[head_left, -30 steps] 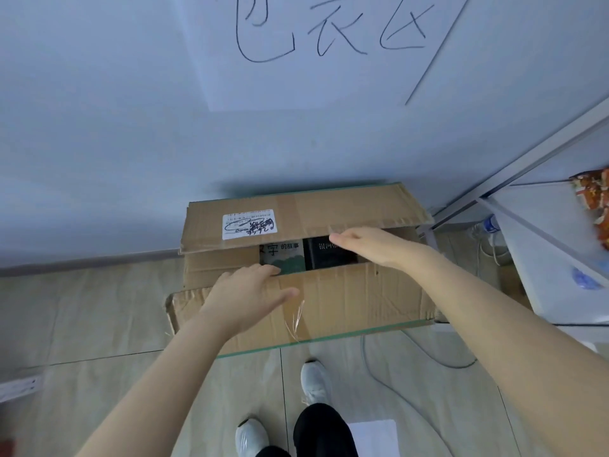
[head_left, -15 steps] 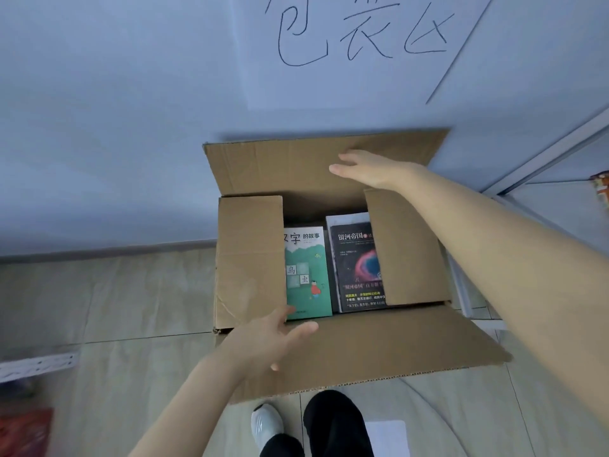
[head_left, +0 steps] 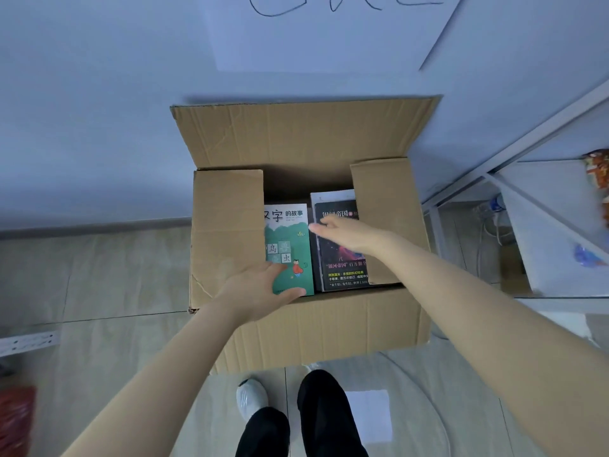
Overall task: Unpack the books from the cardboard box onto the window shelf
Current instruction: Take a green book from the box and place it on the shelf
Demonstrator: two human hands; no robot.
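- Cardboard box (head_left: 329,328): on the tiled floor against the wall, all four flaps open as they were half a second ago. The back flap stands against the wall and the two side flaps partly cover the opening.
- Green book (head_left: 290,232): lies flat, cover up, in the left half of the box opening, its left edge tucked under the left side flap. It has not shifted since the earlier frame.
- Dark book (head_left: 339,268): lies flat in the right half of the box, just beside the green book and on top of a white book (head_left: 333,196) whose far edge shows. It has not shifted either.
- Left hand (head_left: 257,288): earlier at the near rim of the box, it now reaches inside. Its fingers lie fairly straight on the green book's near left corner, with the thumb stretched along the book's near edge. No closed grasp shows.
- Right hand (head_left: 346,232): earlier on the back flap, it is now down inside the box over the upper part of the dark book. Its fingers are straight, blurred and pointing toward the green book, and it holds nothing. Contact with the cover cannot be told.
- White shelf unit (head_left: 543,225): stands right of the box.
- White shoe (head_left: 251,397): on the floor just in front of the box.
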